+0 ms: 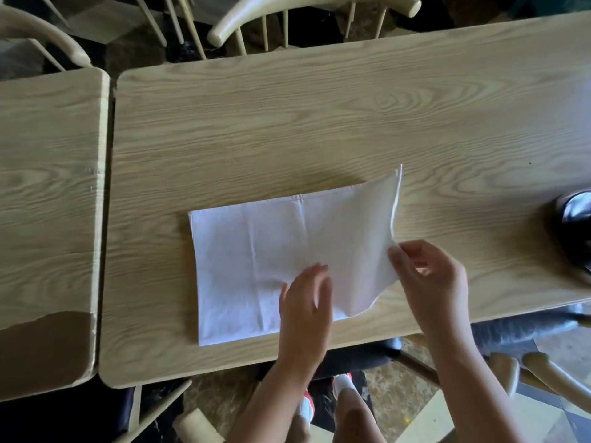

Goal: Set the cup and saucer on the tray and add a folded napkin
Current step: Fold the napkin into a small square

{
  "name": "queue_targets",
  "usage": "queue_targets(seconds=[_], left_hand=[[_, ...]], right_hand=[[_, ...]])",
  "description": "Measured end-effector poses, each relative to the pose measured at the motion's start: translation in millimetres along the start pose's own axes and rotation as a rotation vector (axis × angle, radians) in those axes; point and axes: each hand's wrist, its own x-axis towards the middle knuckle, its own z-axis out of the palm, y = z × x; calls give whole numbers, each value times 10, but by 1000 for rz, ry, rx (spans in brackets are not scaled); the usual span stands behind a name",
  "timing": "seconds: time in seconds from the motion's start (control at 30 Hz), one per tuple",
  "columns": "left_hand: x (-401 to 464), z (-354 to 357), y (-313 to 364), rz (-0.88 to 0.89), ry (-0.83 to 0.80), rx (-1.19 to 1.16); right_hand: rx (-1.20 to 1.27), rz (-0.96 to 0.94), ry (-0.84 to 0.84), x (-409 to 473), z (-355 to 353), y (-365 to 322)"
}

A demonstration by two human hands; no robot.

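A white napkin (256, 263) lies spread on the light wooden table (319, 123), near its front edge. My right hand (428, 276) pinches the napkin's right edge and lifts that side off the wood, so the right part curls upward. My left hand (305, 302) rests flat on the napkin's lower middle with its fingers apart and holds nothing. At the far right edge of the view sits a dark, shiny object (575, 225), cut off by the frame; I cannot tell what it is. No cup or saucer can be made out.
A second wooden table (48, 187) abuts on the left, with a narrow gap between. Pale wooden chairs (287, 20) stand behind the table. Another chair (527, 362) stands at the lower right. My legs and shoes show below the table's front edge.
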Motion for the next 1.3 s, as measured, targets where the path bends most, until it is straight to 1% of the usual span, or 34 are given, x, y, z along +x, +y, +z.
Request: queue_targets(seconds=[0.03,0.07,0.1,0.2,0.23,0.33,0.43,0.57,0.77,0.87,0.97,1.1,1.13,1.17,1.23,1.3], left_hand=[[69,-114,116,-84,5,-221],[164,-231,211,-148,2,-374],[282,-346,285,-196,-19,-440],[623,-686,460,-277,-125,-461],[714,-772,488,-267,-130,-441],[880,-946,516,-197,-70,-313],[937,-1038,450,-129,-21,-173],[946,-1187,358,-77,7,-165],[860,-1570,233,-3,95,-185],[823,-1715,32,-32,129,-129],[793,-1721,-286,-45,176,26],[747,-1669,-637,-41,278,184],[734,-1654,-658,-25,305,191],[723,-1647,-673,-6,337,176],[707,-1640,-679,-22,385,179],[708,-1643,-686,-72,386,225]], right_hand=[[-2,-33,-35,-35,51,-69],[-2,-65,-70,-78,105,-133],[-4,-99,-106,-124,157,-191],[-23,-199,-199,-260,318,-333],[-28,-232,-226,-303,371,-366],[-60,-298,-296,-422,532,-403],[-92,-269,-360,-519,654,-417],[-114,-296,-368,-583,735,-491],[-147,-454,-351,-750,961,-748],[-169,-476,-384,-849,1166,-767],[-185,-447,-474,-943,1374,-668],[-213,-446,-683,-1022,1507,-526],[-208,-451,-686,-1007,1492,-501],[-193,-447,-649,-967,1458,-476],[-164,-401,-477,-806,1352,-386],[-165,-318,-296,-560,1221,-271]])
